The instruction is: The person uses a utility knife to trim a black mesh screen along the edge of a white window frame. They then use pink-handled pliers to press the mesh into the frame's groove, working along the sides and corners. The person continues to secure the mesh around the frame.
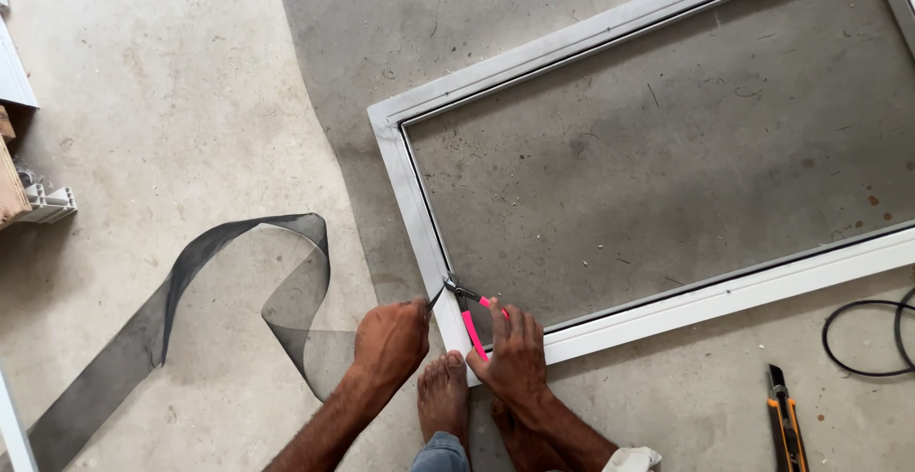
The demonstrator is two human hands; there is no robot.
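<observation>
The right hand (516, 356) is gripping pink-handled pliers (469, 312) at the white frame (419, 207) corner on the floor; the left hand (390, 340) is pinching the grey mesh strip (181, 286) beside it.

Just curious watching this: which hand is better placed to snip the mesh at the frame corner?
The right hand, probably. It already holds the pink-handled cutters with their tips at the white frame corner. The left hand pinches the loose mesh strip beside them.

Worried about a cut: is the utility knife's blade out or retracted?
Out. The utility knife lies on the concrete floor with a dark blade tip showing past its yellow body.
</observation>
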